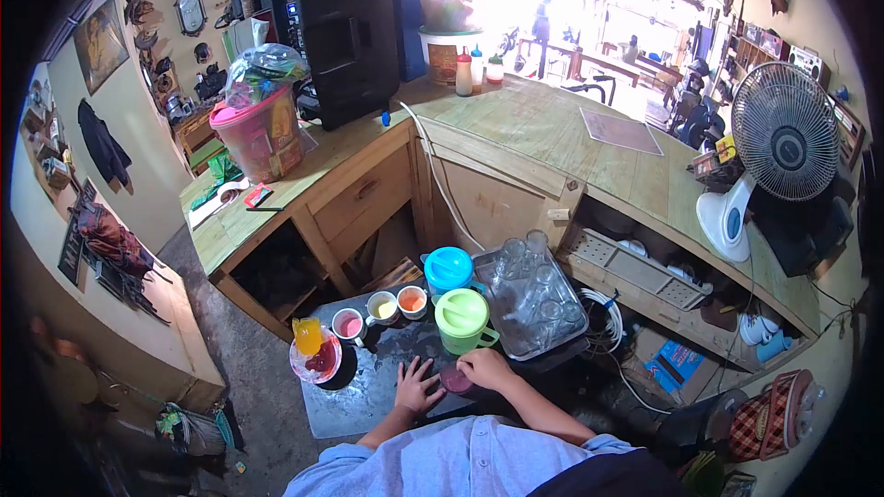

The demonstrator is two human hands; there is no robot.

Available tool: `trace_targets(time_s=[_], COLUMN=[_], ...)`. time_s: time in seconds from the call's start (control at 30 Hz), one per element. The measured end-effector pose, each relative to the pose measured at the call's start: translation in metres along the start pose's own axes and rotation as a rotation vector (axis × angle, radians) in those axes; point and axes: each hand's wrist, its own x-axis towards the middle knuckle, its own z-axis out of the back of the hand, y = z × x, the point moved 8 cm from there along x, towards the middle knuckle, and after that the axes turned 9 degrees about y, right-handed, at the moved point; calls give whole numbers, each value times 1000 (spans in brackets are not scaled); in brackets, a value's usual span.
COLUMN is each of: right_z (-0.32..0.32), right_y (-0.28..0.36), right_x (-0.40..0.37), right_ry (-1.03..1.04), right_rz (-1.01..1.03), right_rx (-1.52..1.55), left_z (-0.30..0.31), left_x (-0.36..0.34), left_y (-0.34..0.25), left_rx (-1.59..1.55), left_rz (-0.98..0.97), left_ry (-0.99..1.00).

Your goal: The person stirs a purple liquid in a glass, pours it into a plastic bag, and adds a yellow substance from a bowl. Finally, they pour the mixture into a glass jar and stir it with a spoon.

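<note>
My left hand (419, 387) lies on the dark table (368, 405) with its fingers spread, holding nothing. Close beside it, the curled fingers of my right hand (485, 370) grip the edge of a flat, dark pink piece (455, 379), perhaps a cloth. A green lidded pitcher (463, 320) stands just beyond my right hand, with a blue lidded pitcher (448, 271) behind it. Left of these are three cups: an orange-filled cup (412, 300), a yellow-filled cup (382, 307) and a pink-filled cup (349, 324).
A metal tray (573, 328) of upturned glasses sits on the right. At the table's left are a bowl with red contents (320, 366) and an orange-yellow container (309, 338). A wooden counter (516, 120) wraps around the far side, bearing a speaker (345, 41) and a fan (785, 133).
</note>
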Motion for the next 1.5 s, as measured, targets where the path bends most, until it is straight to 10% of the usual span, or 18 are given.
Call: trace_targets(time_s=[1.5], right_z=[-3], right_y=[-4], right_x=[3], right_ry=[56], right_rz=[1], right_rx=[20], left_z=[-2], left_x=[1], left_y=[0], left_rx=[29], left_rz=[-10], left_ry=[-11])
